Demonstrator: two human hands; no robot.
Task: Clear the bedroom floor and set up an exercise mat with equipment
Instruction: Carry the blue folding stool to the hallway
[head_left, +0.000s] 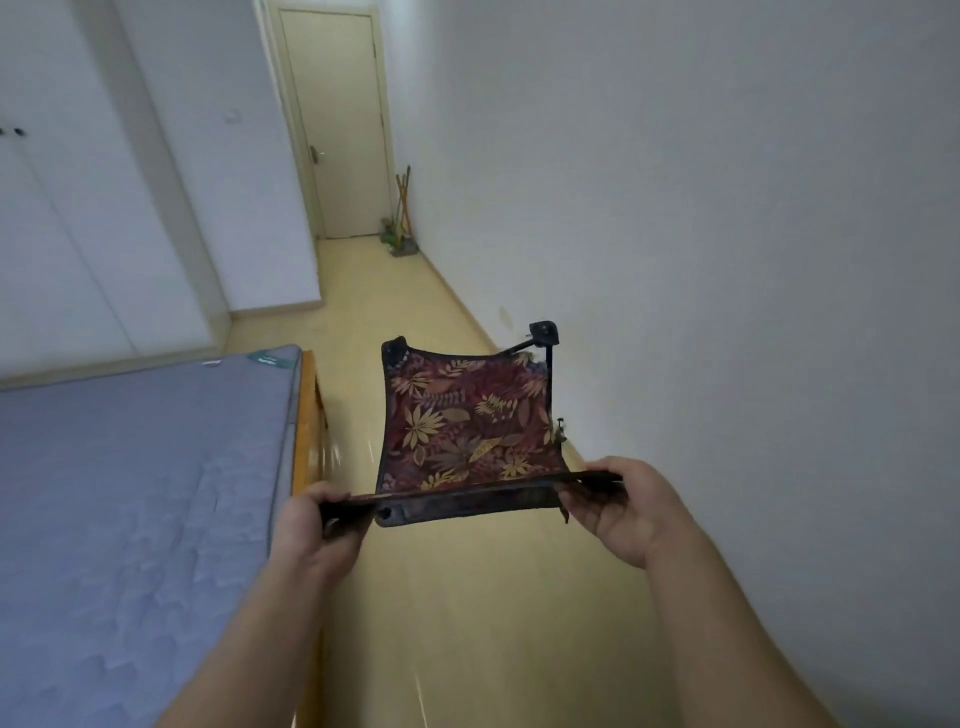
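**Bedroom floor: folding stool in hand**

Pale yellow bedroom floor (467, 623) runs between the grey-blue mattress (130, 493) and the white wall (727, 260). I hold a dark-framed folding stool with a red leaf-print fabric seat (462, 421) above it. My left grip (311, 530) and right grip (623, 512) each curl round its near bar. This looks like the clearing step, and next I need a spot out of the way to set it down.

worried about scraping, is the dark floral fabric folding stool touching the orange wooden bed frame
Apart. The head view shows a strip of yellow floor between the dark floral fabric folding stool and the orange wooden bed frame.
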